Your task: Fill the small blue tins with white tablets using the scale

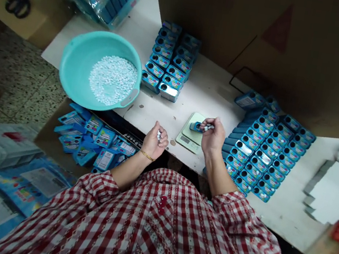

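Observation:
My left hand point(155, 141), with a bracelet at the wrist, is curled around some small white candies point(159, 135) near the table's front edge. My right hand point(213, 135) pinches a few more white candies point(208, 127) above a small blue tin point(196, 126). That tin lies on a pale green kitchen scale point(196, 116), its far end partly hidden by my fingers. To the left stands a turquoise basin point(106, 39) with a heap of white candies point(112, 79) in it.
Blue tins with round openings point(169, 63) stand in rows beside the basin. A larger block of tins point(260, 149) fills the right side, several with white candies on top. Below the table edge, a carton holds loose blue boxes point(105, 136). Scissors point(21, 2) lie on cardboard at far left.

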### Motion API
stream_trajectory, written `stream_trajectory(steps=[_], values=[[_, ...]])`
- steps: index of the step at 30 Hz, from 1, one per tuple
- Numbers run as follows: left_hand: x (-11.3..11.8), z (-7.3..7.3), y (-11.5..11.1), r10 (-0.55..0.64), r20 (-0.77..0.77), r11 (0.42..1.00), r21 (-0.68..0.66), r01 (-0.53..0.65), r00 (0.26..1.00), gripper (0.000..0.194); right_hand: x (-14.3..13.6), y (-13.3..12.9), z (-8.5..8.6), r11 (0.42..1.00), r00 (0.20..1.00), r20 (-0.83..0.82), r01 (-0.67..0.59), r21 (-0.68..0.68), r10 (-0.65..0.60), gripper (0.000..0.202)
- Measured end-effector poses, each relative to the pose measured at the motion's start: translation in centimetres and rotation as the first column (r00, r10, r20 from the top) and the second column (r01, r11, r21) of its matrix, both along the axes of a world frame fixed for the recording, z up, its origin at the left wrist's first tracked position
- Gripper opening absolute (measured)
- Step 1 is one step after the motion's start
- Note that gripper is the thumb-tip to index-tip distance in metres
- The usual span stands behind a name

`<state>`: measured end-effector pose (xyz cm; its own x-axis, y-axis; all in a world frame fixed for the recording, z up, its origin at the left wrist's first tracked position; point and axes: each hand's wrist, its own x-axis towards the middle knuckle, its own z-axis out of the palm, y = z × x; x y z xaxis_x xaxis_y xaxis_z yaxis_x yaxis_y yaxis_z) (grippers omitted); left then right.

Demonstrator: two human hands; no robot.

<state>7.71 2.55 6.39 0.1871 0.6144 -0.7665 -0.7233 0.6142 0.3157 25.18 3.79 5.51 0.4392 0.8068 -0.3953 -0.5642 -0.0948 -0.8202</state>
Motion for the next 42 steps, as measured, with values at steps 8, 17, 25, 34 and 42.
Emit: stream_trajectory(steps=[8, 17, 25, 34, 42], values=[[-0.2, -0.3, 0.0, -0.034, -0.035, 0.999, -0.003, 0.034, 0.999, 0.037, 0.1, 0.5, -1.9, 0.995, 0.942, 0.332, -0.076, 0.069, 0.049, 0.034], [-0.2, -1.9, -0.4, -0.137, 0.126, 0.986, -0.077, 0.147, 0.983, 0.025, 1.2, -0.9, -1.4, 0.999, 0.790, 0.613, -0.007, 0.041, -0.020, 0.038], [-1.1, -2.8, -1.3, -0.119, 0.079, 0.985, -0.113, 0.127, 0.990, 0.031, 2.9, -3.6, -1.4, 0.854, -0.159, 0.886, -0.238, -0.462, 0.435, 0.020], [-0.3, -3.4, -2.5, -0.195, 0.192, 0.971, -0.102, 0.217, 0.962, 0.028, -3.7, -5.9, 0.3, 0.662, -0.145, 0.892, -0.621, -0.420, 0.429, 0.027], [-1.0, -4.5, -4.0, -0.220, 0.196, 0.955, -0.156, 0.252, 0.956, 0.034, -7.4, -8.0, -0.6, 0.447, -0.469, 0.735, -0.590, -0.673, 0.489, 0.028]])
